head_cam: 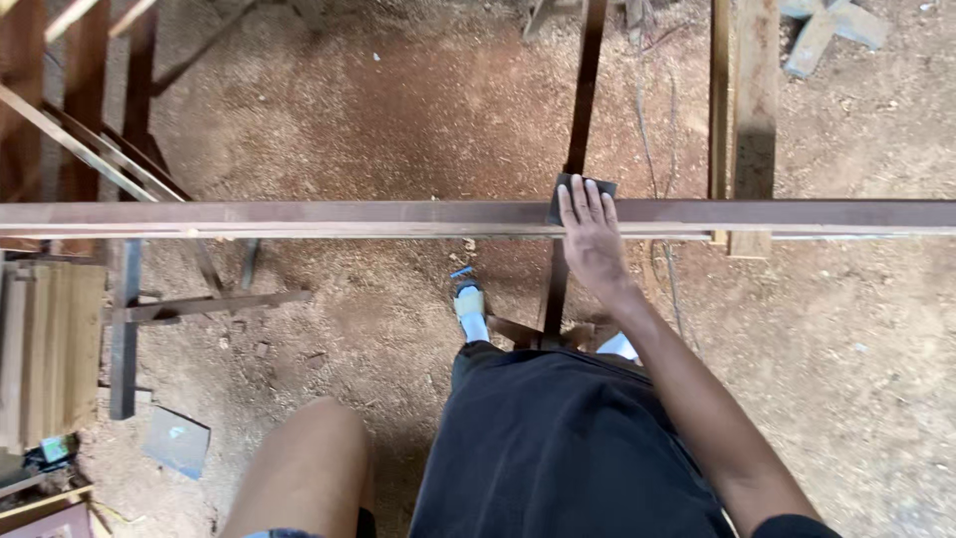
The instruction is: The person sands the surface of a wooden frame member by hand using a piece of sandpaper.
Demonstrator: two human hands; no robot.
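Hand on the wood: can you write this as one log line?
right hand: flat on dark pad | pad: on long plank | left hand: unseen

Soft, even daylight, sharp focus throughout, with brighter washed-out ground toward the upper right.

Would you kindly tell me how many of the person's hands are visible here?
1: the right hand presses a dark sanding sheet flat on the long wooden beam. The left hand is out of view.

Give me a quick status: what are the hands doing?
Right hand flat on dark sanding sheet, fingers spread, pressing it onto long wooden beam. Left hand out of view. Nothing else on the beam.
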